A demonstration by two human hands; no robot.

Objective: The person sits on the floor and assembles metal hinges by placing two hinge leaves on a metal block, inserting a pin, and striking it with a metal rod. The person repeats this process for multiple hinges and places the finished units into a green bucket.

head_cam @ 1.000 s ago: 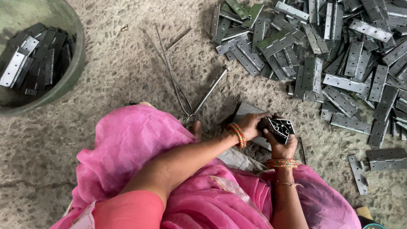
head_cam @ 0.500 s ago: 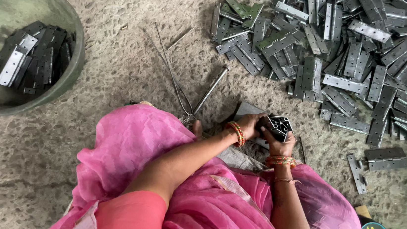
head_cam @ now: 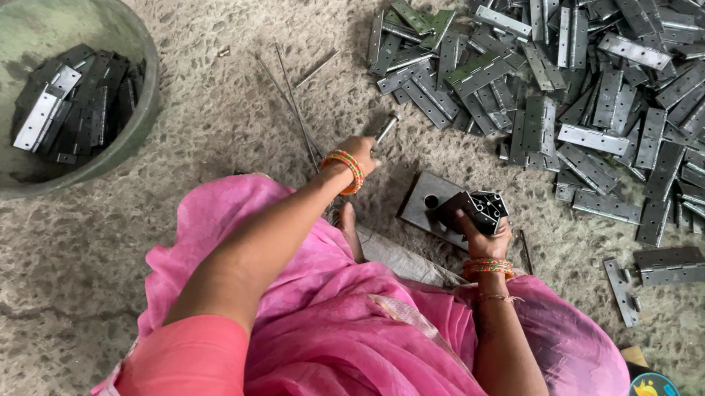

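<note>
Pink cloth fills the lower middle of the frame, worn by a person seated on a rough grey floor (head_cam: 202, 149) and seen from above. The right hand (head_cam: 478, 232), just right of centre, is closed around a small stack of dark metal hinges (head_cam: 479, 208), held over a flat steel block (head_cam: 429, 204) with a round hole. The left hand (head_cam: 361, 151), a little up and left of it, is pinched on the lower end of a thin metal pin (head_cam: 387, 128). The pin's long axis runs diagonally, its free end pointing toward the upper right. The stack lies down and to the right of the pin, near it but apart; the right hand already has it, and the left is the nearer one to the loose rods (head_cam: 293, 102) lying on the floor above it. A large heap of grey hinges (head_cam: 605, 84) spreads across the upper right. A green bowl (head_cam: 138, 48) at the upper left holds more hinges.
</note>
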